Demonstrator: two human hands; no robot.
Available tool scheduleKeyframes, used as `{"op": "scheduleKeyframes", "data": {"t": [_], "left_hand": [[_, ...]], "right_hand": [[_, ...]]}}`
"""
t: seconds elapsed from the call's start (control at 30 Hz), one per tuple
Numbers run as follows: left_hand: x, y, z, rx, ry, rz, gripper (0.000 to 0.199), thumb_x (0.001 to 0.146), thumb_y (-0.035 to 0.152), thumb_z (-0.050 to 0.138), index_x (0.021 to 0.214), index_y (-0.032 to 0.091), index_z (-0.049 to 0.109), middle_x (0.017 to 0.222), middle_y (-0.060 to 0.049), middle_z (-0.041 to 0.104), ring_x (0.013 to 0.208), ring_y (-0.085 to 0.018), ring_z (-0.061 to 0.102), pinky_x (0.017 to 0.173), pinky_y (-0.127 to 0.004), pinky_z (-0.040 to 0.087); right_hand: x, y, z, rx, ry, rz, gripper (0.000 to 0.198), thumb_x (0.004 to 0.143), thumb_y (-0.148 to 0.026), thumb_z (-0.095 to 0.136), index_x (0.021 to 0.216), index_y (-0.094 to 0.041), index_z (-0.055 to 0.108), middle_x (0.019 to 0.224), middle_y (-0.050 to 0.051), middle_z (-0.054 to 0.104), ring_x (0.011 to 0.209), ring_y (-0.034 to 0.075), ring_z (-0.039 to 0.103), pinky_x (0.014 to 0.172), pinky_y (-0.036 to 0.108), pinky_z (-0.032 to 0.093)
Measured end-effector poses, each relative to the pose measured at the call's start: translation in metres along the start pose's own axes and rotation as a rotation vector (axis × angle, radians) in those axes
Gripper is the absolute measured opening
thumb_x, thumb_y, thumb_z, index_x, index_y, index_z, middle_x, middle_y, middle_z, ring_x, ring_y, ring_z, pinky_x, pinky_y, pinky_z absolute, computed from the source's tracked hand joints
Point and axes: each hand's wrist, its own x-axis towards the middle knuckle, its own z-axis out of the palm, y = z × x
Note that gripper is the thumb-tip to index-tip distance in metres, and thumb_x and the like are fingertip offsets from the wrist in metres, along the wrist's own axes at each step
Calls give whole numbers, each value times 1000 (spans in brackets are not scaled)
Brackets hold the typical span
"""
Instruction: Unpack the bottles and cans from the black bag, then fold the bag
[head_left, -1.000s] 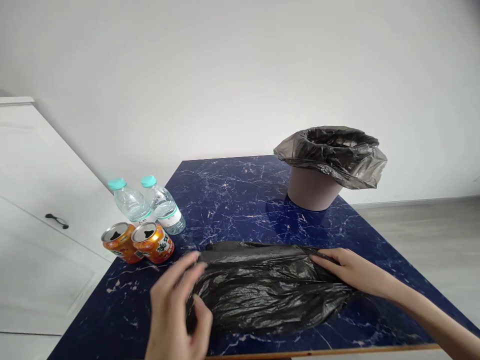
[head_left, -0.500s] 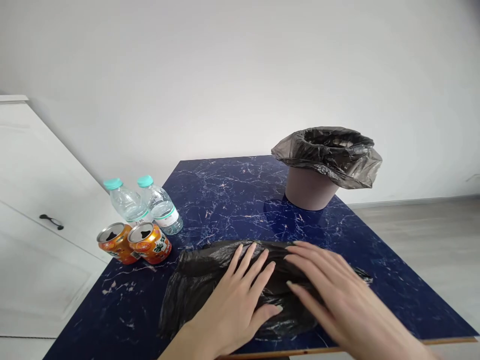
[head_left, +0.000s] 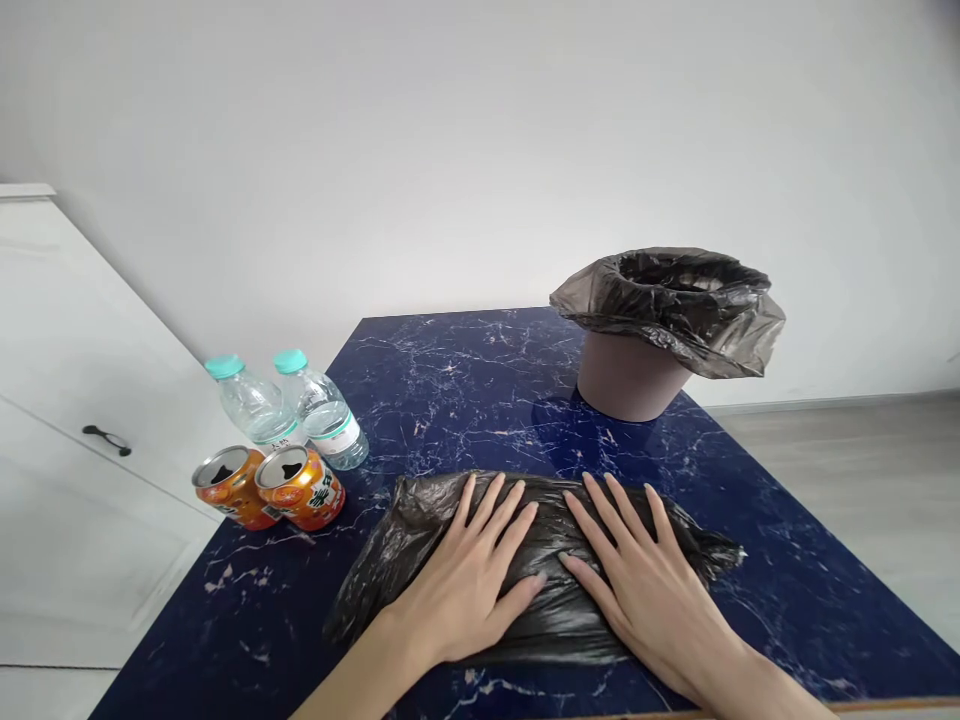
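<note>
A black plastic bag (head_left: 547,600) lies spread and wrinkled across the near part of the table. Flat on its left half rests my left hand (head_left: 465,580), fingers stretched and a little apart. My right hand (head_left: 645,590) presses on the right half with its fingers spread. The two thumbs point toward each other, with a strip of bag between them. The bag's right end is bunched up beyond my right hand. Parts of the bag under both palms are hidden.
On the left stand two orange drink cans (head_left: 300,490) with opened tops. Behind them are two clear bottles (head_left: 326,420) with turquoise caps. A bag-lined bin (head_left: 630,375) stands at the back right of the blue marbled table (head_left: 450,400). A white cabinet (head_left: 75,480) is at far left.
My right hand has come down flat onto the bag with its fingers spread. The bag looks flatter, and its near edge has moved away from the table's front edge.
</note>
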Motion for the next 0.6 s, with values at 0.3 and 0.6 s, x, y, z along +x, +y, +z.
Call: {"op": "scheduleKeyframes", "data": {"t": [0.3,0.6], "left_hand": [[-33,-36,1,82,74,-193,69,112,45,44,171,25,15,176,-9,26,163,-32,22,131,-62,25],[-66,-33,-8,46,113,-235,71,110,41,50,171,30,16,174,-8,33,160,-30,32,129,-55,35]], "right_hand": [[-7,17,7,12,-71,71,75,108,-53,44,172,-33,11,176,7,21,160,37,26,124,69,33],[5,30,7,70,-141,18,67,110,-50,43,171,-35,20,177,2,20,162,32,21,129,64,28]]}}
